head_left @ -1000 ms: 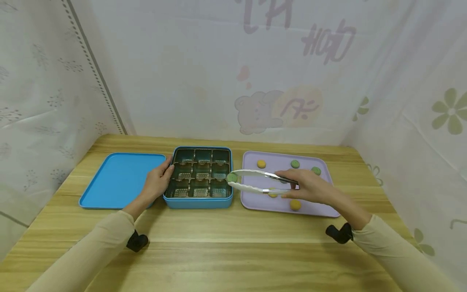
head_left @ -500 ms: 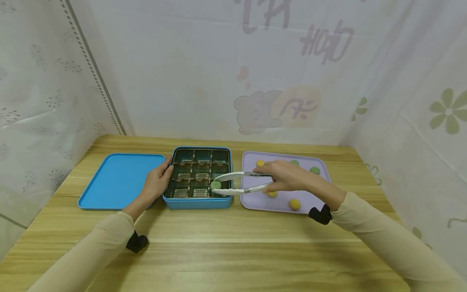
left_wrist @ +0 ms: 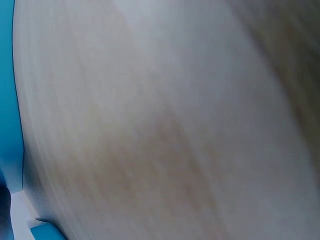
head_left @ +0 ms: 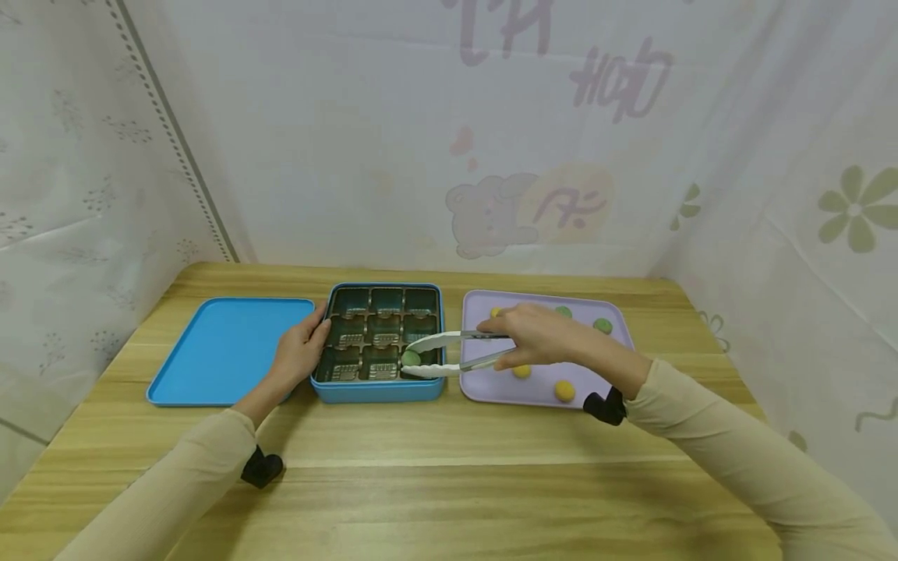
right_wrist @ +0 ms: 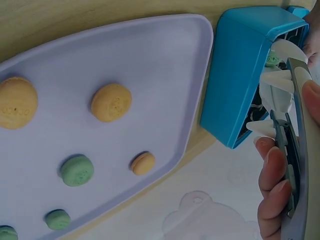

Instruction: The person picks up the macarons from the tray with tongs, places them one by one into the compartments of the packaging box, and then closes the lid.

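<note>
My right hand (head_left: 536, 335) grips metal tongs (head_left: 484, 362) with white scalloped tips. Those tips reach into the front right compartment of a blue box (head_left: 379, 392), around a green macaron (head_left: 411, 358). Whether both tips touch it, I cannot tell. The right wrist view shows the fingers (right_wrist: 274, 207) along the tongs and the macaron (right_wrist: 272, 59) partly hidden at the box opening. My left hand (head_left: 298, 347) rests against the box's left side with fairly straight fingers. Dark dividers split the box into several compartments. In the left wrist view, only blurred surfaces and blue edges show.
A lilac tray (head_left: 484, 389) stands right of the box, bearing several yellow and green macarons, such as a yellow macaron (head_left: 564, 390) and a green macaron (head_left: 602, 326). The blue lid (head_left: 224, 351) lies at the left. A printed curtain (head_left: 351, 156) encloses the wooden table's back and sides.
My right hand has moved left, carrying the green macaron in the tongs from beside the box's right rim down into the front right compartment. My left hand stays at the box.
</note>
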Motion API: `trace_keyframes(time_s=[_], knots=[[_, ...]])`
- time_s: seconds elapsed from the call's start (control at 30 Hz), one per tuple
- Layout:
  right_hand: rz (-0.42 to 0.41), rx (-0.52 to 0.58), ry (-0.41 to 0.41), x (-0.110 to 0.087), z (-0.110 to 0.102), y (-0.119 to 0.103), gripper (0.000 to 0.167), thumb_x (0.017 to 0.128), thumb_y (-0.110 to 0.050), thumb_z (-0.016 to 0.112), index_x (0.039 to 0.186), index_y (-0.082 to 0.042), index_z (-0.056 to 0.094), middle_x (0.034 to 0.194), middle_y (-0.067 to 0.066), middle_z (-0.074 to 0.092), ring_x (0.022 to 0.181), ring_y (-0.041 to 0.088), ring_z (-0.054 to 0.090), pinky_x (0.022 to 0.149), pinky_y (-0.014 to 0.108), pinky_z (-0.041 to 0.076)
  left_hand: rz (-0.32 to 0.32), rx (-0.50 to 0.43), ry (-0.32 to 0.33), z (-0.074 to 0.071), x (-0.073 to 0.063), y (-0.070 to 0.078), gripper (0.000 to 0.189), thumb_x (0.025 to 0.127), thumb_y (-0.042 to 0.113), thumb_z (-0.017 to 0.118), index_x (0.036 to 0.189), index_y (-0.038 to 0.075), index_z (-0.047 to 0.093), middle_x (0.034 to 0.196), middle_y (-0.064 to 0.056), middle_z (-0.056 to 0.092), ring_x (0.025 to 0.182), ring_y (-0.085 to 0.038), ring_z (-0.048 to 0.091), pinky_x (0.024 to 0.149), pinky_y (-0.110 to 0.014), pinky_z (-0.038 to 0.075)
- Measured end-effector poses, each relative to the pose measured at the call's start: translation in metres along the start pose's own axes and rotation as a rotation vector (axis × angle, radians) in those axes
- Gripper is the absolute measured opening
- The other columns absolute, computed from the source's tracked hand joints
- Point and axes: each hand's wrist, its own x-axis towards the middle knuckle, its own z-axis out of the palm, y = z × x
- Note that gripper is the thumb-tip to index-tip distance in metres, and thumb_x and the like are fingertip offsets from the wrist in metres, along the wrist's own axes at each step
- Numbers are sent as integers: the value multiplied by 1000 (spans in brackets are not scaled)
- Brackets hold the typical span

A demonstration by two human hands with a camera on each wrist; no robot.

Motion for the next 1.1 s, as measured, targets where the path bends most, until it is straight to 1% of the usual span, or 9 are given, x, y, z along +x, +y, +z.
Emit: trace_keyframes(time_s=[0.23,0.37,0.43,0.57,0.67,0.73,0.83,0.97,1.1], knots=[[-16,105,27,-4,11,6,57,78,-23,78,125,3,59,98,8,69,53,1,49,57,19,47,7,4,0,1,-1,-2,51,105,26,31,149,4,20,95,-27,55,57,-26,41,69,-38,39],[-11,140,55,-8,18,8,58,78,-23,78,125,3,58,96,8,68,53,-1,49,53,16,44,11,19,3,2,-1,-4,51,105,27,31,149,3,21,116,-30,54,74,-36,52,73,-39,39],[4,142,71,-11,21,10,58,78,-24,78,127,1,58,97,7,67,54,-1,49,52,16,44,3,18,-9,3,-2,-4,52,105,28,30,150,4,20,108,-30,54,68,-40,50,68,-39,39],[38,165,142,-28,27,18,63,78,-28,77,129,1,56,97,5,65,60,1,49,53,17,43,-4,8,-13,3,-3,-4,52,105,29,30,150,4,20,138,-27,43,94,-42,56,78,-45,43],[71,201,233,-49,32,31,63,79,-26,77,130,3,54,95,5,66,64,2,52,53,18,44,3,2,-4,3,-2,-4,52,105,28,31,150,4,21,121,-26,57,76,-31,59,73,-41,45],[62,242,322,-65,39,45,61,78,-18,78,128,7,54,93,7,66,64,3,52,52,19,43,8,1,2,4,-1,-5,52,104,28,32,150,5,22,89,-19,61,56,-20,53,62,-38,44],[76,288,436,-92,49,67,56,75,-6,78,123,12,55,86,6,63,61,2,49,48,19,41,12,3,10,5,1,-5,52,104,28,33,150,6,22,68,-15,51,39,-12,27,52,-33,33],[249,294,485,-132,59,88,56,76,-6,77,123,13,54,72,2,54,54,0,40,43,20,36,12,16,16,4,1,-5,51,105,28,32,149,5,22,98,-28,58,55,-25,45,66,-41,42],[438,239,474,-168,66,104,58,79,-14,76,125,12,52,69,3,52,49,1,33,41,21,31,11,25,17,3,2,-5,51,105,27,31,149,4,22,94,-27,54,64,-31,45,72,-42,41]])
